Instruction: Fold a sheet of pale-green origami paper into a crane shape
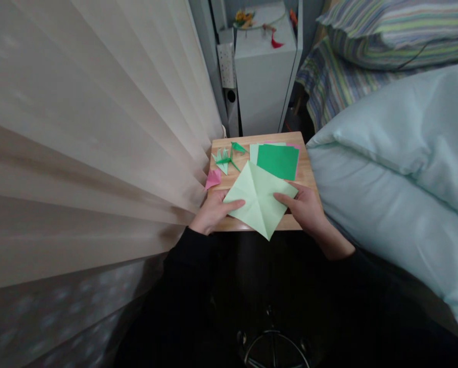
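Between my two hands is a pale green sheet of origami paper (pixel 260 200), turned like a diamond, with creases running through its middle. My left hand (pixel 217 208) grips its left corner, thumb on top and fingers underneath. At the right corner, my right hand (pixel 304 204) pinches it the same way. The sheet is above a small wooden table (pixel 257 139), its lower corner reaching past the near edge. Behind it lies a stack of square papers with a dark green sheet (pixel 278 161) on top. Folded green paper pieces (pixel 229 158) and a pink folded paper (pixel 213 178) lie at the left.
A pleated curtain (pixel 137 102) hangs close along the left side. Beyond the table stands a white cabinet (pixel 265 76) with small ornaments on top. A bed with a pale blue quilt (pixel 397 153) and striped pillow (pixel 424 30) borders the right.
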